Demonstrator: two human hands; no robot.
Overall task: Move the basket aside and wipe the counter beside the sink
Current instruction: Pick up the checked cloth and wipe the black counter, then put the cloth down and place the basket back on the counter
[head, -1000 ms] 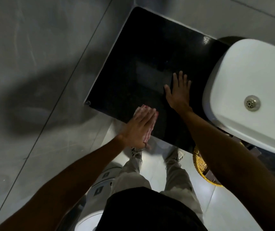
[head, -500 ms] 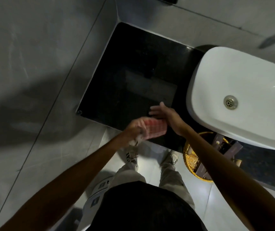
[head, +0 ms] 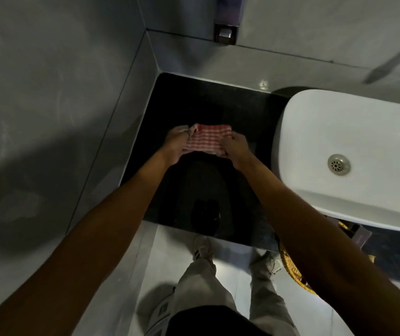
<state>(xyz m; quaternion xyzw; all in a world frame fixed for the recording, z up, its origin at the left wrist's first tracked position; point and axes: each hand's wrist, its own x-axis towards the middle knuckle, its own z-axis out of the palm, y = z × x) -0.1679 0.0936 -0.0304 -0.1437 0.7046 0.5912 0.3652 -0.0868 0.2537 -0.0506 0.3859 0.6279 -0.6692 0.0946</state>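
A red-and-white checked cloth (head: 207,139) is stretched between my two hands over the middle of the black counter (head: 194,103). My left hand (head: 176,144) grips its left edge and my right hand (head: 235,146) grips its right edge. The white sink (head: 354,132) sits to the right of the counter. A yellow woven basket (head: 291,267) shows at the counter's front edge below the sink, mostly hidden behind my right forearm.
Grey tiled walls close the counter on the left and at the back. A wall-mounted dispenser (head: 227,32) hangs above the back corner. A dark box (head: 360,235) sits by the basket. A white bin (head: 160,309) stands on the floor by my feet.
My left hand wiped with the cloth near the front edge while the right lay flat. Both hands then met, took the cloth, and now hold it spread farther back over the counter.
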